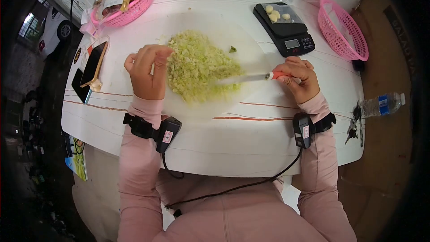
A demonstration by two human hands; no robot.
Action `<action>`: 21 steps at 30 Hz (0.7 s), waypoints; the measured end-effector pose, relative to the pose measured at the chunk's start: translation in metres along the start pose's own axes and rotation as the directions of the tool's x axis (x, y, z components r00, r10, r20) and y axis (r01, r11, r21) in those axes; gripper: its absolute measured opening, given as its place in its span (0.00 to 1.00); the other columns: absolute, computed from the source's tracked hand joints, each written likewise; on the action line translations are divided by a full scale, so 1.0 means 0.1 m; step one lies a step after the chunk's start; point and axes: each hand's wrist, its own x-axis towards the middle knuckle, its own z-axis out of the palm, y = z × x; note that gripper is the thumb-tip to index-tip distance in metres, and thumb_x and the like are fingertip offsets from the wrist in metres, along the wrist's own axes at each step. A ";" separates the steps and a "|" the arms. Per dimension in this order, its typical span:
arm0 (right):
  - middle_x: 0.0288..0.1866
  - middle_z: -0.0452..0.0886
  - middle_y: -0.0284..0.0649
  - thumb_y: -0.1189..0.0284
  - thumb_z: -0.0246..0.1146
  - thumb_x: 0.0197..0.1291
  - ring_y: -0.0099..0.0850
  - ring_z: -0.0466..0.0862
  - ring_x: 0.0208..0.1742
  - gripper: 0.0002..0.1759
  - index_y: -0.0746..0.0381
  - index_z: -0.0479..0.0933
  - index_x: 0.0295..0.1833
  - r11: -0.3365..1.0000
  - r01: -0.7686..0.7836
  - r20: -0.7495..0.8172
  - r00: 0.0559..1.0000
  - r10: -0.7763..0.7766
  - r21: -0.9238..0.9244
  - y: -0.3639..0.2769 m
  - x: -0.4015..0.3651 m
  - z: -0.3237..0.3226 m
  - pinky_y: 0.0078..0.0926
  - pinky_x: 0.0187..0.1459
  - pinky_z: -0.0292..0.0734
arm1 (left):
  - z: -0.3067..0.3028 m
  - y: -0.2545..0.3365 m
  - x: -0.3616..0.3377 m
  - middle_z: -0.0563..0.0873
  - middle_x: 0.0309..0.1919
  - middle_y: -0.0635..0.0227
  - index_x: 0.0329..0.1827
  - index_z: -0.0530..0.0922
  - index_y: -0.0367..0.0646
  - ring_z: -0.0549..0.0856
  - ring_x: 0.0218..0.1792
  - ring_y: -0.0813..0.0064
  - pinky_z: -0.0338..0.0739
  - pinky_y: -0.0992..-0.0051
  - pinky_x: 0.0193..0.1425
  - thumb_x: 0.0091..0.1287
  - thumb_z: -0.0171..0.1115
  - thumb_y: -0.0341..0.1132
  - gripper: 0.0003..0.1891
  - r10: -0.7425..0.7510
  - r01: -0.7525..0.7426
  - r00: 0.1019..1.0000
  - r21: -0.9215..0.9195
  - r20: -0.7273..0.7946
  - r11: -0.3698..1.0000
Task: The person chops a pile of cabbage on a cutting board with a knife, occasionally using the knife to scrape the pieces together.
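Note:
A heap of finely chopped pale green cabbage (195, 65) lies on a translucent cutting board (242, 40) in the middle of the table. My right hand (300, 79) is wrapped round the orange handle of a knife (251, 78). The blade points left into the right side of the heap and looks blurred. Just left of the heap, my left hand (150, 71) is raised with loosely bent fingers, apart from one another, and nothing visible in them. A small dark green scrap (232, 49) rests on the board behind the blade.
Behind my right hand stands a black kitchen scale (286, 40) with a bag of garlic cloves (280, 14). Pink baskets (342, 29) sit at both back corners. Phones (93, 65) lie at the left, keys (352, 131) at the right edge. A cable (242, 192) links my wrist devices.

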 end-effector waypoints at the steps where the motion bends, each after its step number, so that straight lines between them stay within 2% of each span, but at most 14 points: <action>1: 0.38 0.85 0.25 0.69 0.70 0.59 0.27 0.76 0.51 0.08 0.52 0.87 0.45 0.997 -0.016 0.115 0.993 0.007 0.072 0.03 0.01 -0.03 0.37 0.62 0.54 | 0.00 -0.01 0.00 0.86 0.36 0.74 0.40 0.82 0.46 0.82 0.39 0.78 0.58 0.70 0.58 0.78 0.50 0.40 0.14 -0.018 0.018 1.000 -0.008 0.010 1.000; 2: 0.38 0.84 0.24 0.70 0.70 0.60 0.24 0.76 0.52 0.08 0.49 0.87 0.45 0.989 -0.038 0.226 0.974 0.005 0.143 0.04 0.01 -0.06 0.39 0.64 0.49 | 0.00 -0.01 0.00 0.86 0.36 0.74 0.40 0.82 0.46 0.82 0.39 0.78 0.58 0.70 0.58 0.78 0.50 0.40 0.14 -0.025 0.025 1.000 -0.008 0.013 1.000; 5: 0.38 0.83 0.24 0.71 0.70 0.59 0.25 0.76 0.52 0.09 0.47 0.87 0.44 0.996 -0.019 0.301 0.954 -0.009 0.088 0.00 0.02 -0.07 0.39 0.63 0.49 | -0.01 -0.01 0.02 0.86 0.37 0.73 0.41 0.83 0.43 0.82 0.39 0.78 0.58 0.72 0.56 0.79 0.47 0.38 0.16 -0.013 0.008 0.998 -0.073 -0.059 0.997; 7: 0.38 0.83 0.25 0.71 0.70 0.59 0.25 0.76 0.51 0.09 0.47 0.87 0.44 0.999 -0.005 0.295 0.956 -0.005 0.035 -0.04 0.02 -0.06 0.39 0.63 0.50 | -0.01 0.04 0.04 0.86 0.35 0.61 0.39 0.81 0.33 0.84 0.38 0.67 0.72 0.69 0.50 0.80 0.40 0.39 0.22 0.008 -0.014 0.996 -0.064 -0.089 0.998; 9: 0.38 0.82 0.25 0.71 0.70 0.59 0.25 0.76 0.51 0.08 0.46 0.87 0.44 1.000 0.008 0.289 0.957 -0.003 -0.018 -0.03 0.01 -0.03 0.39 0.63 0.50 | -0.01 0.05 0.04 0.86 0.35 0.60 0.39 0.81 0.33 0.84 0.37 0.67 0.73 0.69 0.49 0.81 0.40 0.38 0.22 0.002 -0.007 0.997 -0.059 -0.080 0.998; 11: 0.41 0.83 0.28 0.69 0.69 0.60 0.27 0.78 0.50 0.07 0.52 0.87 0.45 0.993 0.042 0.151 0.988 -0.025 -0.108 0.03 -0.03 0.05 0.35 0.63 0.54 | -0.01 0.04 0.04 0.86 0.35 0.60 0.39 0.81 0.33 0.84 0.37 0.66 0.73 0.69 0.48 0.81 0.40 0.38 0.22 -0.001 -0.003 0.997 -0.051 -0.073 0.999; 13: 0.41 0.83 0.28 0.69 0.69 0.60 0.27 0.78 0.50 0.08 0.52 0.87 0.45 0.992 0.025 0.110 0.994 -0.012 -0.121 -0.03 -0.03 0.09 0.35 0.63 0.54 | 0.00 -0.02 0.01 0.86 0.37 0.72 0.41 0.83 0.43 0.82 0.38 0.78 0.57 0.72 0.56 0.80 0.44 0.39 0.17 -0.023 0.019 0.998 -0.078 -0.058 0.997; 15: 0.41 0.83 0.29 0.70 0.69 0.59 0.28 0.78 0.51 0.08 0.52 0.87 0.45 0.991 0.009 0.067 0.998 0.000 -0.135 -0.05 -0.01 0.09 0.35 0.63 0.55 | 0.01 -0.02 0.01 0.86 0.37 0.72 0.41 0.83 0.43 0.82 0.38 0.78 0.57 0.72 0.56 0.80 0.44 0.39 0.17 -0.032 0.027 0.998 -0.080 -0.060 0.996; 17: 0.40 0.83 0.29 0.71 0.69 0.58 0.30 0.78 0.50 0.09 0.52 0.87 0.46 0.998 0.011 0.075 0.997 -0.015 0.059 -0.04 0.02 0.08 0.33 0.61 0.57 | 0.01 -0.02 0.01 0.86 0.37 0.72 0.41 0.83 0.43 0.82 0.38 0.78 0.57 0.71 0.57 0.80 0.44 0.39 0.18 -0.041 0.036 0.997 -0.083 -0.064 0.996; 21: 0.40 0.82 0.28 0.74 0.69 0.58 0.30 0.77 0.49 0.10 0.49 0.86 0.45 0.991 0.099 0.144 0.983 -0.111 0.093 -0.12 0.01 0.10 0.33 0.59 0.55 | 0.00 0.00 0.01 0.86 0.37 0.72 0.41 0.83 0.43 0.83 0.38 0.78 0.57 0.71 0.57 0.80 0.44 0.39 0.18 -0.058 0.054 0.996 -0.056 -0.070 0.997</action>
